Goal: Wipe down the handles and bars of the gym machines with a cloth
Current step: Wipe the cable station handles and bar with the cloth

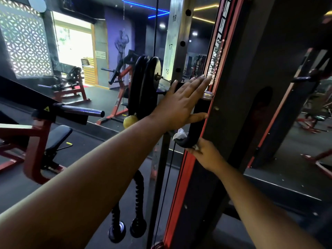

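A black curved handle [195, 123] with a silver end cap is fixed to the cable machine's red and black upright [181, 177]. My left hand [181, 103] lies flat with straight fingers over the handle's upper part, thumb stretched toward the upright. My right hand [206, 155] grips the handle's lower bend from below, with a white cloth [179, 133] bunched under it; cloth shows on both sides of the bar.
A numbered steel column [173, 45] with black pulley wheels [145, 87] stands just left. A black rope attachment [138, 203] hangs below on a cable. Red benches [36, 144] and a chrome bar [82, 110] sit to the left, mirrors to the right.
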{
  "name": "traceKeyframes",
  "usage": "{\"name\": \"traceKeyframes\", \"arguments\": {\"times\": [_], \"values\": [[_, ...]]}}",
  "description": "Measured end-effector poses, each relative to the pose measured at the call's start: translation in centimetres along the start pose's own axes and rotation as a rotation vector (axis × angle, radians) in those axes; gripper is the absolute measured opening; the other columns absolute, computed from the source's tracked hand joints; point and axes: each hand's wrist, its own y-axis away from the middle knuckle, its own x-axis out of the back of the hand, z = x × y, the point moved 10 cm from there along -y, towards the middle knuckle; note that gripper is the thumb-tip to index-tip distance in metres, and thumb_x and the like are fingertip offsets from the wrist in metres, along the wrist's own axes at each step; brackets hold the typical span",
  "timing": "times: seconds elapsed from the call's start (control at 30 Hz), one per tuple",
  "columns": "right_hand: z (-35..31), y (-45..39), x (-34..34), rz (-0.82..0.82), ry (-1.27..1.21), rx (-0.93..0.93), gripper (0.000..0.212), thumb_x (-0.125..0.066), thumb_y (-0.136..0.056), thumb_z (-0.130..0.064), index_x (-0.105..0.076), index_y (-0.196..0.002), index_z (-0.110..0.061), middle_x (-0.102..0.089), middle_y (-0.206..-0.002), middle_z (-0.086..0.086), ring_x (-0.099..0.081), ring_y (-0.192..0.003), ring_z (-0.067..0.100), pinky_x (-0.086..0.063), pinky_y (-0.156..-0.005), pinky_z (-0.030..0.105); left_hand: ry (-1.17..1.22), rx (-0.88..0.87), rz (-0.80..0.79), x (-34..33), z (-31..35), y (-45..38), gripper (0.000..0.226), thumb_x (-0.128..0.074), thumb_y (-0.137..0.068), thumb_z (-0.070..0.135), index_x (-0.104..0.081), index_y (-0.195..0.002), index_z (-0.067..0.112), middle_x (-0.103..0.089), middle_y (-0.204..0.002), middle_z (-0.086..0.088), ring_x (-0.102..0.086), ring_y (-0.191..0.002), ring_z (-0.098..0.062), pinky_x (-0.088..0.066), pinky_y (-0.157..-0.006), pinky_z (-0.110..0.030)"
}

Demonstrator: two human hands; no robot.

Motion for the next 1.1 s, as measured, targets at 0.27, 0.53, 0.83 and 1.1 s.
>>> {"name": "traceKeyframes", "arguments": {"times": [0.27,0.53,0.83,1.1], "values": [[0.9,1.4,-0.2,0.071,-0.293,-0.182,0.032,-0.058,-0.101,-0.003,-0.072,-0.115,-0.027,-0.073,-0.103,-0.011,-0.068,-0.097,-0.005,-0.054,-0.086,0.017,0.012,0.012,-0.001,-0.4,1.0,0.5,0.083,-0.044,-0.1,0.06,-0.001,-0.165,0.031,0.002,-0.173,0.002,-0.004,-0.159,-0.019,-0.004,-0.127,-0.056],[1.0,8.4,3.4,0.348,-0.687,-0.295,0.033,-0.058,-0.102,-0.002,-0.072,-0.122,-0.025,-0.073,-0.122,-0.001,-0.072,-0.111,0.017,-0.063,-0.084,0.043,-0.094,-0.022,0.112,-0.1,5.2,1.3,0.073,-0.048,-0.1,0.033,-0.015,-0.164,0.021,0.004,-0.172,-0.013,0.005,-0.159,-0.031,-0.003,-0.128,-0.056],[7.7,22.3,9.3,0.653,-0.754,-0.629,0.026,-0.063,-0.097,0.003,-0.073,-0.11,-0.017,-0.076,-0.103,0.005,-0.073,-0.088,0.02,-0.064,-0.07,0.039,-0.084,-0.165,0.034,-5.4,14.5,3.3,0.079,-0.058,-0.093,0.043,-0.027,-0.162,0.018,0.001,-0.173,-0.01,0.01,-0.159,-0.027,0.005,-0.124,-0.063],[12.4,37.2,17.7,0.926,-0.832,-0.702,0.019,-0.074,-0.095,-0.025,-0.073,-0.107,-0.011,-0.075,-0.1,0.009,-0.067,-0.084,0.022,-0.064,-0.074,0.042,0.104,-0.299,-0.382,-13.2,30.1,3.4,0.08,-0.055,-0.098,0.051,-0.015,-0.163,0.025,0.0,-0.173,-0.002,0.001,-0.159,-0.021,-0.004,-0.126,-0.059]]}}
